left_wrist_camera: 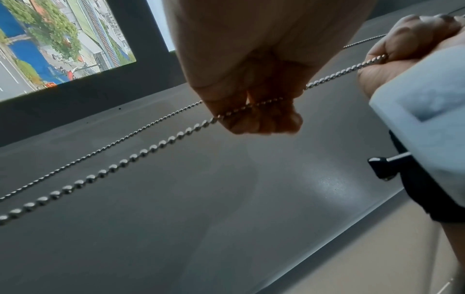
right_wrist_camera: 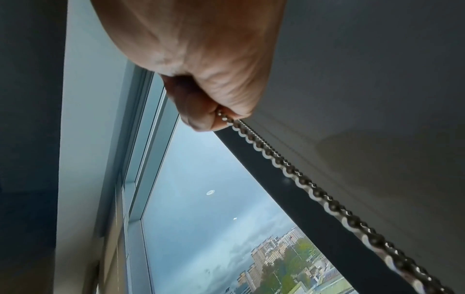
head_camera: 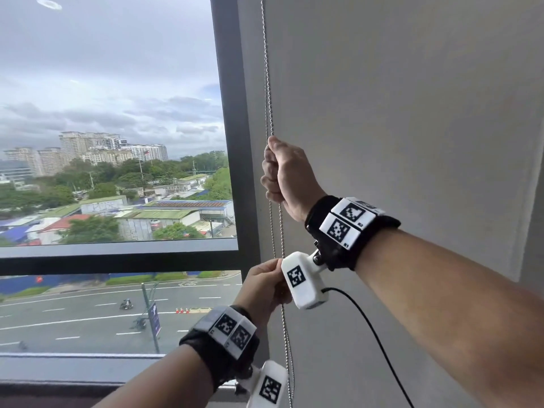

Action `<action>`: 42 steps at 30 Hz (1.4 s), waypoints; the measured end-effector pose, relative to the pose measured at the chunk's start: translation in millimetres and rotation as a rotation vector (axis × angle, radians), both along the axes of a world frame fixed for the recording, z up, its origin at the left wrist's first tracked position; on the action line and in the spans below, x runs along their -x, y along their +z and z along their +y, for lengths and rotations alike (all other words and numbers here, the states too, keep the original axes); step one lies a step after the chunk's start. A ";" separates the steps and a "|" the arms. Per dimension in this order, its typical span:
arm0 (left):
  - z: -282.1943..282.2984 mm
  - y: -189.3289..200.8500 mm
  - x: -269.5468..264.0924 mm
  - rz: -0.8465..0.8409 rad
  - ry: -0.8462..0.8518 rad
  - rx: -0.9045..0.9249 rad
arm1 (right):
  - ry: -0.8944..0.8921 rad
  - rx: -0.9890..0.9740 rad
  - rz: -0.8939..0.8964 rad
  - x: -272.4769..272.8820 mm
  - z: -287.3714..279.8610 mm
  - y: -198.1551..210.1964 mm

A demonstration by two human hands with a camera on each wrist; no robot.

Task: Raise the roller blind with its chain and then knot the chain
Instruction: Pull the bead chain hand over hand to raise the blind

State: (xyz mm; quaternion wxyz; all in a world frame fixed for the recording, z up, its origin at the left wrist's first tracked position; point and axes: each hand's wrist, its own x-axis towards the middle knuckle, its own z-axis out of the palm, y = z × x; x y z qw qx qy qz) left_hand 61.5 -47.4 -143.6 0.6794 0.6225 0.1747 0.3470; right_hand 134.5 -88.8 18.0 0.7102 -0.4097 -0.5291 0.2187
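Observation:
A grey roller blind (head_camera: 397, 113) hangs lowered over the right pane. Its silver bead chain (head_camera: 267, 83) drops along the blind's left edge as a two-strand loop. My right hand (head_camera: 279, 169) is fisted round the chain at about mid height. In the right wrist view the chain (right_wrist_camera: 302, 183) comes out of the curled right hand (right_wrist_camera: 208, 107). Lower down, my left hand (head_camera: 262, 282) pinches a strand. In the left wrist view the left hand (left_wrist_camera: 254, 113) holds the nearer strand of the chain (left_wrist_camera: 151, 148), with the other strand behind it. The right hand (left_wrist_camera: 407, 45) is further up that nearer strand.
A dark window frame post (head_camera: 232, 142) stands just left of the chain, with open glass and a city view beyond. A sill (head_camera: 88, 369) runs along the bottom. A wall edge (head_camera: 532, 231) borders the blind on the right. A black cable (head_camera: 368, 319) trails from my right wrist camera.

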 end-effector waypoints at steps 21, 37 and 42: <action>42.1 94.5 -18.7 -0.166 0.240 -0.174 | -0.038 -0.061 -0.104 -32.0 0.1 -9.6; 85.9 113.8 -59.8 -0.058 0.272 -0.269 | -0.227 -0.093 -0.192 -71.4 42.2 -42.1; 92.3 115.6 -65.0 -0.083 0.268 -0.258 | -0.273 -0.067 -0.192 -82.2 60.6 -54.4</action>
